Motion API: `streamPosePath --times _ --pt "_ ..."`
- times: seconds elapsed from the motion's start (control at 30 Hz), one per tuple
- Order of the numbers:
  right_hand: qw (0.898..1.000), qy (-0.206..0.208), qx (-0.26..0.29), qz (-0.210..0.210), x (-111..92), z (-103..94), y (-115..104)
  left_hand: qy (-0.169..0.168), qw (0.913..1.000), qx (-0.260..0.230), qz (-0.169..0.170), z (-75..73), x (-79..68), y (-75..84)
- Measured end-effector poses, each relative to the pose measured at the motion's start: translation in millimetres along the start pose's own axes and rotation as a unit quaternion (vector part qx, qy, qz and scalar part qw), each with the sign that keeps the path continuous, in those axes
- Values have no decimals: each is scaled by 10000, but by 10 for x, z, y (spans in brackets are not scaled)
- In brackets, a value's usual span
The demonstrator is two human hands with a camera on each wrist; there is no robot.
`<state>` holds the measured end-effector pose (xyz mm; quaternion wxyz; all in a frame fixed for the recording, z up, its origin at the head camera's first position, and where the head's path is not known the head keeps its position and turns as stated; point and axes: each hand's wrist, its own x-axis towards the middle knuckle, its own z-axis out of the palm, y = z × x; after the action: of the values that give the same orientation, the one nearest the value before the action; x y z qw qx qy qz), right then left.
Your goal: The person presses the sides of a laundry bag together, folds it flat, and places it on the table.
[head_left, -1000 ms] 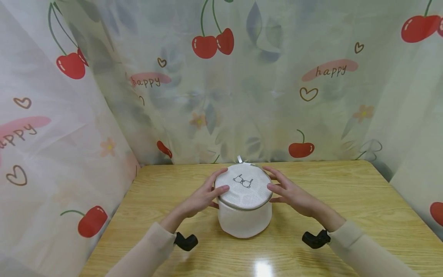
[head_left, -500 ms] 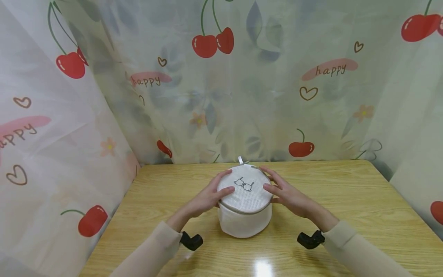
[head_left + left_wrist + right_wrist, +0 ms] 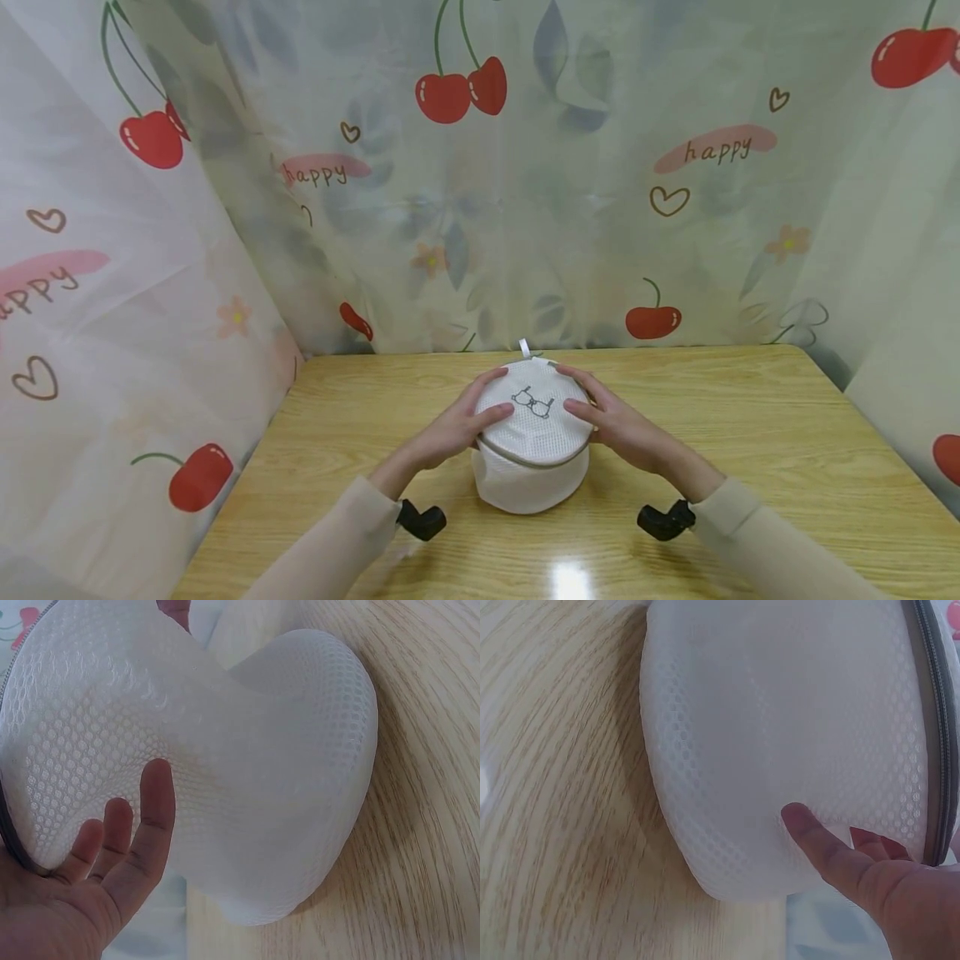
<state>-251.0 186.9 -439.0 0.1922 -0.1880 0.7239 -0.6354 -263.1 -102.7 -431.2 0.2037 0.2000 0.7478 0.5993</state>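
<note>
A white round mesh laundry bag (image 3: 534, 437) stands on the wooden table, its zipped lid printed with a small grey line drawing. My left hand (image 3: 461, 425) grips it from the left, thumb on the lid and fingers down the side. From the right, my right hand (image 3: 618, 421) holds it in the same way. In the left wrist view the mesh wall of the laundry bag (image 3: 232, 772) is dented inward near the fingers. A grey zipper (image 3: 936, 727) runs round the rim in the right wrist view, where the fingers press against the mesh.
The wooden table (image 3: 375, 392) reaches back to a curtain (image 3: 555, 208) printed with cherries and hearts. Similar cloth hangs at the left and right sides. A black wrist mount (image 3: 422, 521) sticks out from the left sleeve, another mount (image 3: 666, 521) from the right.
Both hands have come closer together and now press on the laundry bag. Its lid has shifted slightly right and tipped toward me, and its near side looks lower.
</note>
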Motion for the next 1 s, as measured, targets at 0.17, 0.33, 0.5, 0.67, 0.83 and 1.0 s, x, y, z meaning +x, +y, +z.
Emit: streamPosePath --times 0.17,0.33,0.5,0.67,0.83,1.0 --pt "10000 51 10 69 33 25 20 23 10000 -27 -75 2 17 -9" --pt "9999 58 123 82 64 58 37 16 9999 -116 -71 0 40 -35" --pt "9996 102 192 158 92 92 60 29 9996 -265 -93 2 58 -66" --pt "9997 98 176 143 109 107 82 128 9996 -205 -108 -4 70 -89" --pt "9996 97 222 155 127 125 105 211 9993 -292 -137 -6 90 -112" --pt "9994 110 264 202 151 133 134 262 9984 -459 -199 0 109 -135"
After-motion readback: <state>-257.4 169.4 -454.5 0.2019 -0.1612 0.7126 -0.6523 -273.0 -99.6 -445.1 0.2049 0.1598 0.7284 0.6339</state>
